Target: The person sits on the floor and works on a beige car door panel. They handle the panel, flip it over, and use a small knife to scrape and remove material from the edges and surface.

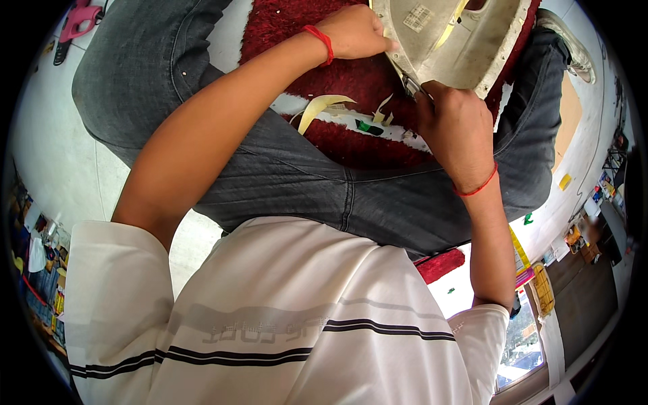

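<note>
A cream moulded shell (472, 61), with a label and a yellow tape strip (447, 30) inside, lies at the top over a red shaggy rug (297, 30). My left hand (358, 34) has its fingers closed at the shell's left edge, thumb touching the rim. My right hand (459, 128) is closed on a small metal tool (410, 84) at the shell's lower corner; the tool's working end is hard to make out. Below them are torn pale-yellow tape scraps (320, 108) and a small green piece (368, 127).
My crossed legs (121, 88) frame the work. A pink tool (77, 20) lies on the white floor (57, 115) at upper left. A cardboard sheet (567, 118) is at right. Cluttered items (37, 270) line both far edges.
</note>
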`<state>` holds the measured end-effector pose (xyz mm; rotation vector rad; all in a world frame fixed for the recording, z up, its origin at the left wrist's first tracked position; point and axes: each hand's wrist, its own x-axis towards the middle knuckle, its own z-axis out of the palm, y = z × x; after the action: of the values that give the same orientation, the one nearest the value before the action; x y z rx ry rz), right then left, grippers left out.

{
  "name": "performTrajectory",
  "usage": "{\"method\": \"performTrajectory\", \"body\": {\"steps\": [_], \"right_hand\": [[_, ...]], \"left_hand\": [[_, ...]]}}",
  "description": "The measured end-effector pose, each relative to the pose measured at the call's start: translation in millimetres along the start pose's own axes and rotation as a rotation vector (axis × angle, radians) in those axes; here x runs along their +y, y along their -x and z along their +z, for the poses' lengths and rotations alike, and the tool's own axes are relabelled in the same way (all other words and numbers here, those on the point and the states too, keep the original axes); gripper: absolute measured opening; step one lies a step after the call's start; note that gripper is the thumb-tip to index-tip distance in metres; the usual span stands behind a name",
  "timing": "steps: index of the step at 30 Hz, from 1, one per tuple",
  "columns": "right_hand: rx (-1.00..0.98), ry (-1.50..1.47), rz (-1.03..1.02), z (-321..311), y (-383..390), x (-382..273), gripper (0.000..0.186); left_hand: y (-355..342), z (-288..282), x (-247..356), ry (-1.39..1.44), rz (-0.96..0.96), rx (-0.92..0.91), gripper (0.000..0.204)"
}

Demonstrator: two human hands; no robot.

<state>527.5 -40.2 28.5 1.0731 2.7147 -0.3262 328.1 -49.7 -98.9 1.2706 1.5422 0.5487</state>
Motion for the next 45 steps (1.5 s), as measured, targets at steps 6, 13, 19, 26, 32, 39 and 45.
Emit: {"method": "performTrajectory", "body": {"steps": [6,13,19,26,32,39,45], "right_hand": [[0.01,0.004,-0.034,3,-5,5,0.022],[-0.041,-0.037,-0.015,-2,-9,4,0.022],[0.009,0.022,-0.061,14,-16,5,0.021],[-0.013,0.09,-0.084,6,-12,4,0.015],[-0.073,0.198,-0.134,-11,-14,5,0.012],[-0.043,0.187,-0.163,-13,-13,2,0.011],[-0.053,0.16,-0.112,-5,-16,3,0.013]], "left_hand": [[7,-4,2,-0.092,0.375,0.079,0.023],[3,-17,3,-0.05,0.398,-0.165,0.02],[-1,-17,2,0.02,0.388,-0.209,0.022],[10,-20,3,-0.065,0.37,-0.239,0.032],[17,-14,3,-0.123,0.368,-0.197,0.028],[21,1,9,-0.383,0.408,0.133,0.021],[24,9,12,-0.488,0.456,0.074,0.022]]}}
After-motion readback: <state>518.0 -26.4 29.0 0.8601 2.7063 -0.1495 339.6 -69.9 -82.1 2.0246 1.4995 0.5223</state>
